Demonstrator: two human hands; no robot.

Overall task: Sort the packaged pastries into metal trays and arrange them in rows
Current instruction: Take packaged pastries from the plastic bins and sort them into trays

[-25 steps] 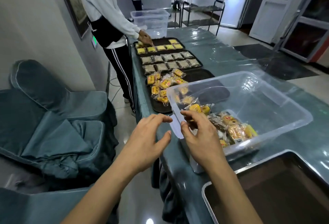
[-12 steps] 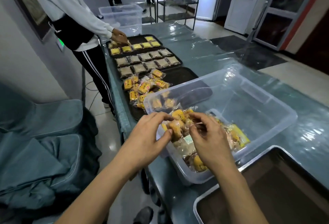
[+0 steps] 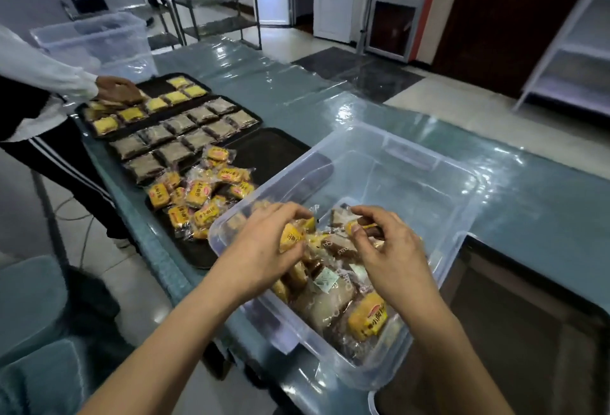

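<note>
Nearest the camera, a metal tray (image 3: 495, 365) lies at the lower right on the table (image 3: 528, 203), its rim just beside a clear plastic bin (image 3: 429, 163). Both of the person's hands reach into the bin's near end, where packaged pastries (image 3: 333, 299) lie heaped in yellow and brown wrappers. The left hand (image 3: 264, 249) curls its fingers round a yellow packet (image 3: 292, 237) at the top of the heap. The right hand (image 3: 389, 246) pinches a small packet (image 3: 361, 228) between thumb and fingertips; its wrapper shows yellow and dark, too hidden to tell more.

Beyond the bin's left side, a dark tray (image 3: 280, 147) holds a loose pile of yellow packets (image 3: 201, 193), not in rows. Farther on, a second dark tray (image 3: 254, 117) carries 2 rows of grey-brown packets (image 3: 180, 137). Behind it, a third tray (image 3: 198, 79) bears square yellow packets (image 3: 155, 105) in rows. A second person in a white sleeve (image 3: 36, 74) rests a hand (image 3: 115, 87) on that far tray. Past them stands another clear bin (image 3: 95, 41), and a metal cart (image 3: 218, 15) waits near the doors.
</note>
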